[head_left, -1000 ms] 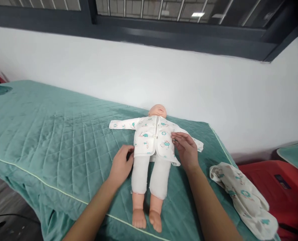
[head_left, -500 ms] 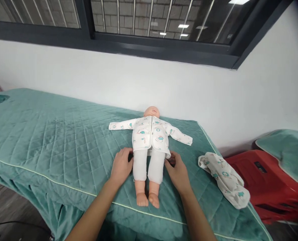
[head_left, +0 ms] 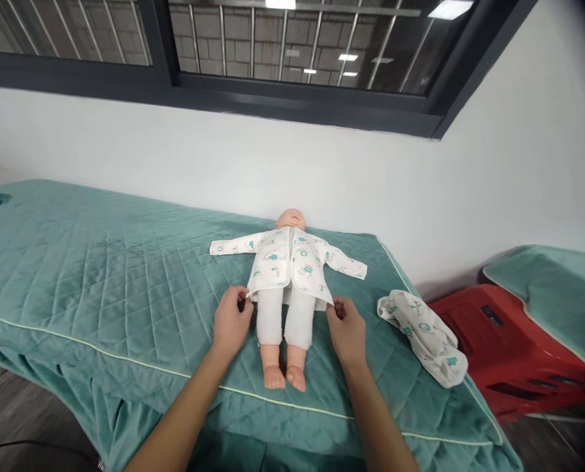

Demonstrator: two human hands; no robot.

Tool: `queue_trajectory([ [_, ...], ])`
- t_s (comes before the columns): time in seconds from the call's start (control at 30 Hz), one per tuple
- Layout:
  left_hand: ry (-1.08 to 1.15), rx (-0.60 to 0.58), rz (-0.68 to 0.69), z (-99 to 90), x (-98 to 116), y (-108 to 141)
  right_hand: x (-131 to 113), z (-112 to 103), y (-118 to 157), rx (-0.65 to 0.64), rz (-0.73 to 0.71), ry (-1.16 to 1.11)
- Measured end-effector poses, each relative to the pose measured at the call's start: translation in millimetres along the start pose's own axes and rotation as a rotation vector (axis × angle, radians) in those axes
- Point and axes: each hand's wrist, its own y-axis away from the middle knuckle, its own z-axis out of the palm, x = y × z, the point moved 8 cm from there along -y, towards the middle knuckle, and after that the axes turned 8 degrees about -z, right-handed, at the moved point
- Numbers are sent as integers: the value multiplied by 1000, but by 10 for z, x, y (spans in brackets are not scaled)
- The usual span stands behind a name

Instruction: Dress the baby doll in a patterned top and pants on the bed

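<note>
Doll (head_left: 298,316) lies straight, head toward wall (head_left: 292,164), left hand (head_left: 232,322) and right hand (head_left: 347,331) seemingly clamped on jacket hem (head_left: 310,293).

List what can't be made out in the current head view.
All in the head view:
- doll: hands, hidden by the jacket sleeves
- left hand and right hand: fingertips, partly hidden by their own fingers
- label on the red plastic item: too small to read
- black cable: cut off by the left edge

White jacket (head_left: 275,262) with teal-and-pink print, green quilted cover (head_left: 125,282)
</note>
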Motion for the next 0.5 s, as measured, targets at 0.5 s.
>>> queue_trajectory([
  [0.5, 64, -38, 93, -31, 159, 13, 290, 20, -82, 66, 227, -777],
])
